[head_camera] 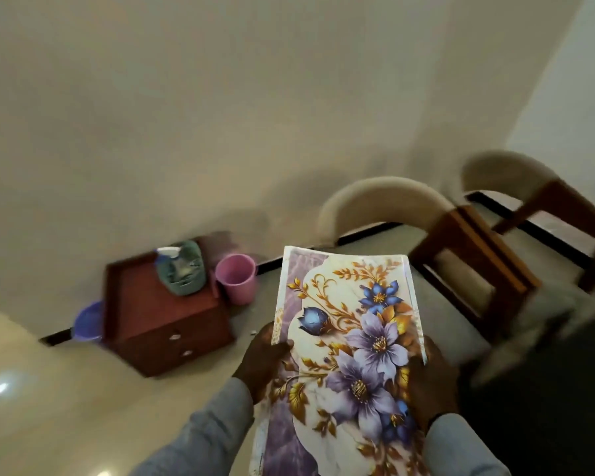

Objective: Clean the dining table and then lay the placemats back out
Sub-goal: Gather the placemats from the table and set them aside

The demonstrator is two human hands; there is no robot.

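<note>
A stack of floral placemats [351, 338], white with purple and blue flowers and gold leaves, is held upright in front of me. My left hand [263, 360] grips its left edge, thumb on the printed face. My right hand [430, 379] grips the right edge. The dark dining table [547, 407] shows only as a blurred dark surface at the lower right.
A small wooden drawer unit [158, 321] stands by the wall, carrying a green caddy [182, 269] with a spray bottle. A pink bucket [236, 278] and a purple tub [88, 321] sit on the floor beside it. Two wooden chairs [468, 266] with cream backs stand at the right.
</note>
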